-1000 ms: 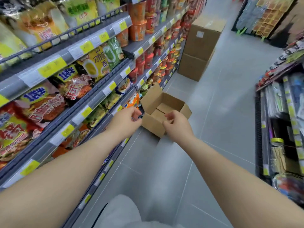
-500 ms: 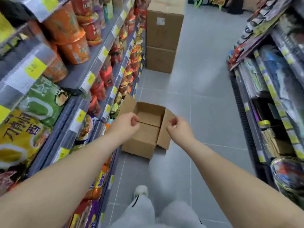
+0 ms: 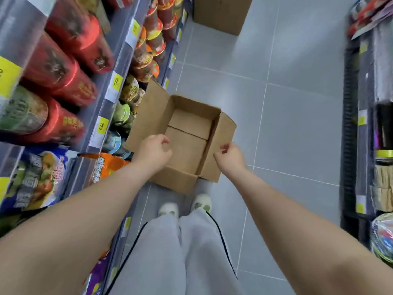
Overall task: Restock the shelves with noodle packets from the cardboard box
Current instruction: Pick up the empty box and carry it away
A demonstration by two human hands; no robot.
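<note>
The yellow price tags [image 3: 101,126] on the shelf edge at my left read "5.00", one below another; the print on the packets and cups is blurred, and I can make out only Chinese characters in outline on the orange packet [image 3: 106,167] and the blue and white packet [image 3: 38,179] on the lower shelf.

My left hand [image 3: 153,153] hangs over the near left corner of the cardboard box [image 3: 187,135], fingers curled loosely inward and holding nothing; whether it touches the left flap I cannot tell. My right hand [image 3: 230,156] is at the right flap [image 3: 221,145], thumb and fingertips drawn close together at the flap's upper edge as if pinching it, though the blur keeps me from being sure the card is between them.

The box sits on the grey tiled floor [image 3: 297,124], just beside the foot of the shelves [image 3: 110,67] and directly ahead of my shoes [image 3: 202,204]. All its flaps stand open: the left one leans against the shelving, the right one tilts outward. Inside I see only bare brown card, the two bottom flaps meeting at a seam, with no packets in it.

Red cup noodles [image 3: 63,67] fill the upper shelves, green and yellow cups [image 3: 125,103] the row near the box. A second closed box [image 3: 221,13] stands farther up the aisle.
</note>
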